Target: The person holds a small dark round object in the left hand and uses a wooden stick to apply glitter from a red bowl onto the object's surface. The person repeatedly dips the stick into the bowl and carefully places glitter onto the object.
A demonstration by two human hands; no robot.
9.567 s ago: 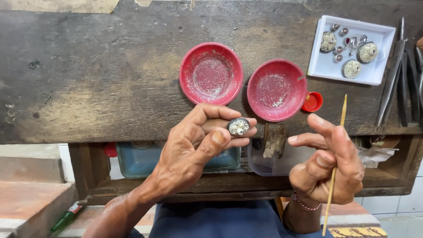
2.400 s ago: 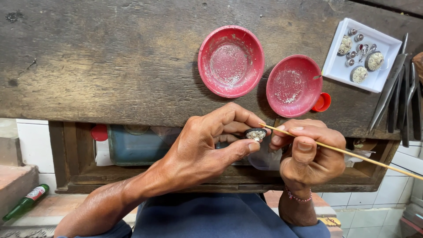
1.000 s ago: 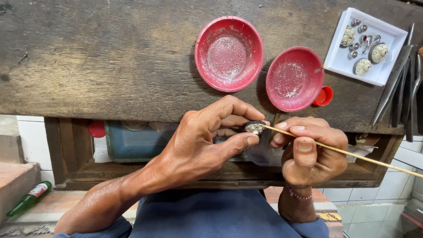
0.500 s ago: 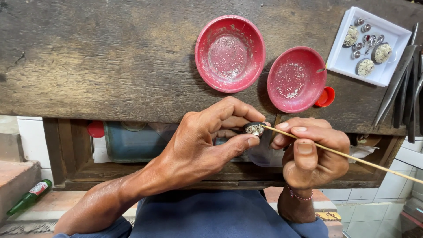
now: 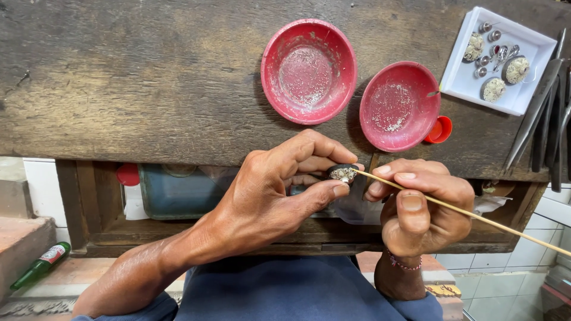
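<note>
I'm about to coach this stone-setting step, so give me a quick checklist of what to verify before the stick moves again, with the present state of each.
1. Left hand pinches the small round piece between thumb and fingers: ok.
2. Right hand grips the stick: ok.
3. Stick tip meets the piece's top face: ok.
4. Red dishes within reach on the bench, holding fine grit: ok.
5. White tray of pieces sits flat, apart from the hands: ok.
6. Whether a stone sits on the stick tip: cannot tell.
</note>
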